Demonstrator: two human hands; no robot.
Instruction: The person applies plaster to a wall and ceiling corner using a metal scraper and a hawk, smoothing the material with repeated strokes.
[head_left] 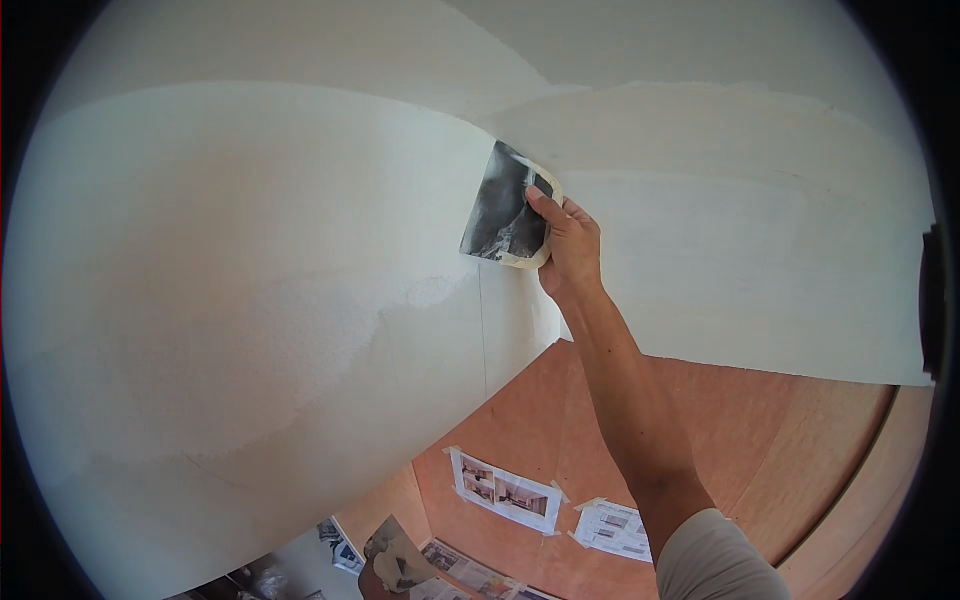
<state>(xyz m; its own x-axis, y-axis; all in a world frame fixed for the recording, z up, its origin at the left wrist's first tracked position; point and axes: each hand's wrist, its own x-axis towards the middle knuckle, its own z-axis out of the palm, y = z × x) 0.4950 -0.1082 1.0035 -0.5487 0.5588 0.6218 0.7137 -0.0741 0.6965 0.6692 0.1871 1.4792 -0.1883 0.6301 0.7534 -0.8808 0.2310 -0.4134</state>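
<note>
My right hand (574, 245) is raised to the white wall surface, its fingers closed round a flat black spreader (496, 205). The spreader has a cream rim smeared with pale filler, and its thumb side faces me. Its upper corner is at the seam where the white surfaces meet, and the blade lies close against the left one. At the bottom a grey flat plate (389, 537) carries a lump of pale filler (398, 571). A brownish patch at its lower left edge may be part of my left hand; too little shows to make out fingers.
A large white wall (230, 280) with damp-looking filler patches fills the left. White surfaces continue above and right. Below is a reddish-brown board wall (560, 430) with taped sheets of pictures (505, 492) and drawings (615, 530). Newspapers (470, 567) lie lower down.
</note>
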